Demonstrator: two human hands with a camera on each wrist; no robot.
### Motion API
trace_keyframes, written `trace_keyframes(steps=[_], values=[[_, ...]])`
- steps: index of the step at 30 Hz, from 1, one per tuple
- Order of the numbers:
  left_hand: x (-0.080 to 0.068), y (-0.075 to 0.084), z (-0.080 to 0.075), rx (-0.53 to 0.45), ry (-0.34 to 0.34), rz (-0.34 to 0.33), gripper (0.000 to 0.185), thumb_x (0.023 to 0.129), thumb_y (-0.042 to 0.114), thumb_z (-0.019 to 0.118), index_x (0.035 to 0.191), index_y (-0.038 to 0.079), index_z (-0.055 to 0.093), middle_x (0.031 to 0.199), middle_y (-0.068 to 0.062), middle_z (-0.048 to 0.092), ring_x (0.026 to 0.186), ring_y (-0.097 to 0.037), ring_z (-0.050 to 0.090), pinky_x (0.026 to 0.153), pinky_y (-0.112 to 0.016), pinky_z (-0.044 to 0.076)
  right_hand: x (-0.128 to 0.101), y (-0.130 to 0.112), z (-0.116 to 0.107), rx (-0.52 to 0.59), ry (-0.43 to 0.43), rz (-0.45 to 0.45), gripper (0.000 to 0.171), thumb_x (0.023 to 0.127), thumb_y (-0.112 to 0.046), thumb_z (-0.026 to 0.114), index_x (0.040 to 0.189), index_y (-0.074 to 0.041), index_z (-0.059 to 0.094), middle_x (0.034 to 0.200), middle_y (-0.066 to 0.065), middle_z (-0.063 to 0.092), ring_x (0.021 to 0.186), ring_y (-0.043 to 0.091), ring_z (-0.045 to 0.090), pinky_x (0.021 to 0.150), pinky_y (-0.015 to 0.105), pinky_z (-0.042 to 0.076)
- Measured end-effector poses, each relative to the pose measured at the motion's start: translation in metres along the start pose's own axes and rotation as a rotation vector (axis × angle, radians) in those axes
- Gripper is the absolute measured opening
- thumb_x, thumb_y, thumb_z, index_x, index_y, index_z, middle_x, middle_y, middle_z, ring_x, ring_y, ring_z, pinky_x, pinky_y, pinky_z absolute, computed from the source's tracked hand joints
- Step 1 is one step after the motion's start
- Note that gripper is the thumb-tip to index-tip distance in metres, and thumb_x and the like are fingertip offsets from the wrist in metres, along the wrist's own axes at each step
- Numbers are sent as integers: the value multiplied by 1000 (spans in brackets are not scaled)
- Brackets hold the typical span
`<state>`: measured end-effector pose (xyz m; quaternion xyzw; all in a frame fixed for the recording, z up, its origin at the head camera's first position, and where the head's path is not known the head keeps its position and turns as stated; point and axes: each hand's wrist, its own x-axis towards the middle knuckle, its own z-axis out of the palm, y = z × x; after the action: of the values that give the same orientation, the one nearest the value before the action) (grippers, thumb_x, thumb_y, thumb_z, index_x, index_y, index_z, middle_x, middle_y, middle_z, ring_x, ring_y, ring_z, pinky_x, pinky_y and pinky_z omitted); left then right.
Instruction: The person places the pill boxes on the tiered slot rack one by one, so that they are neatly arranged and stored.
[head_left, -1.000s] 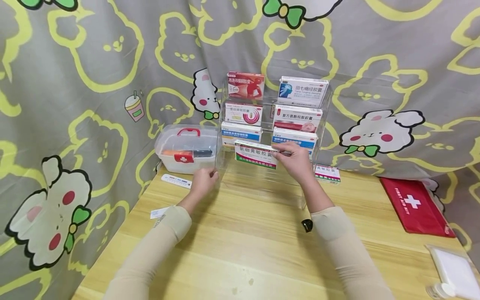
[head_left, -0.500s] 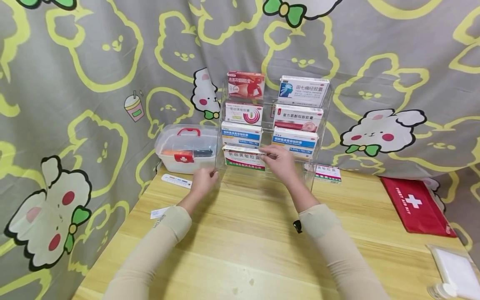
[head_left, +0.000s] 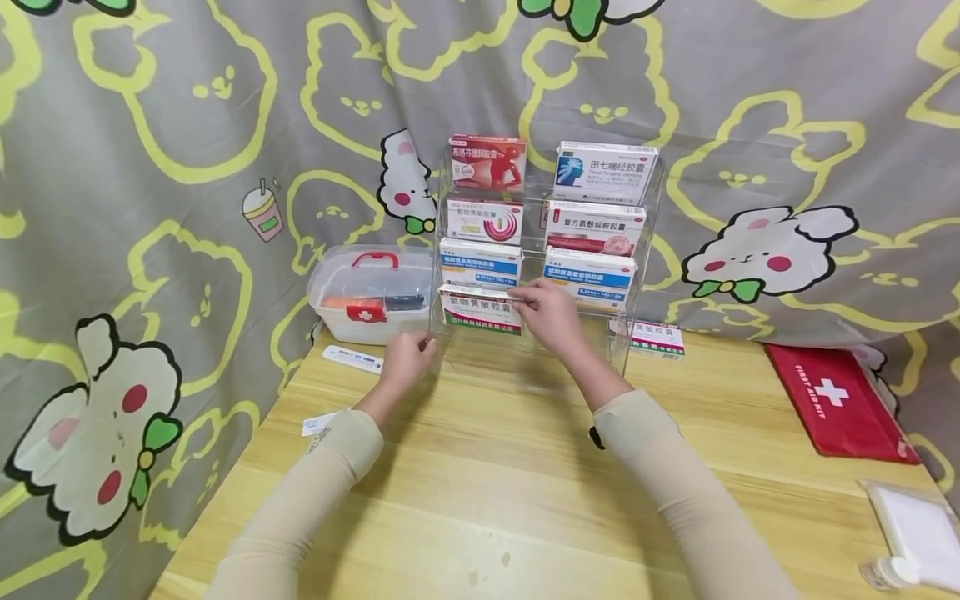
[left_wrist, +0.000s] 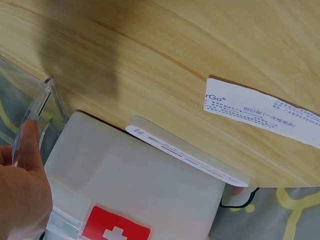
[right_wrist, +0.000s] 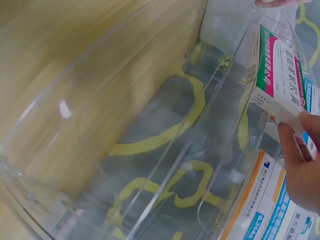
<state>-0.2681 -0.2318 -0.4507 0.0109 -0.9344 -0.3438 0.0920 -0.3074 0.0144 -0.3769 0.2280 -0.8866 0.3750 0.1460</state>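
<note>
A clear acrylic tiered rack [head_left: 534, 237] stands at the back of the wooden table and holds several medicine boxes in two columns. My right hand [head_left: 546, 312] pinches the right end of a green-and-white medicine box [head_left: 480, 310], which stands in the lowest left tier. In the right wrist view my fingers [right_wrist: 300, 160] grip that box [right_wrist: 280, 75] behind the clear walls. My left hand [head_left: 408, 357] holds the rack's front left corner. In the left wrist view its thumb [left_wrist: 30, 150] lies against the acrylic edge [left_wrist: 37, 107].
A clear first-aid case with a red handle [head_left: 371, 296] sits left of the rack, with a white strip-shaped device [head_left: 352, 360] and a paper slip [head_left: 318, 425] in front. A small box [head_left: 657, 340] lies right of the rack. A red first-aid pouch [head_left: 840, 408] and a white packet [head_left: 911, 533] lie at far right.
My right hand has carried the green-and-white box leftward and back, from in front of the rack's middle into the lowest left tier. The left hand has stayed on the rack's corner.
</note>
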Motion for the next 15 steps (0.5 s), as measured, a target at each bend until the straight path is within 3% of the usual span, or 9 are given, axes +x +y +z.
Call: trace_keyframes(steps=[6, 15], values=[[0, -1, 2, 8, 0, 2, 17, 89, 11, 57, 92, 0, 70, 81, -13, 69, 69, -21, 60, 64, -31, 52, 3, -1, 5, -239, 44, -129, 13, 84, -14, 69, 95, -9, 74, 96, 7, 71, 90, 24, 66, 84, 36, 50], [-1, 0, 2, -2, 8, -10, 17, 89, 11, 57, 91, 0, 70, 80, -12, 69, 67, -20, 59, 63, -31, 52, 1, 2, 7, -398, 68, -211, 9, 82, -7, 68, 88, -7, 75, 85, 8, 66, 77, 24, 63, 68, 34, 53]])
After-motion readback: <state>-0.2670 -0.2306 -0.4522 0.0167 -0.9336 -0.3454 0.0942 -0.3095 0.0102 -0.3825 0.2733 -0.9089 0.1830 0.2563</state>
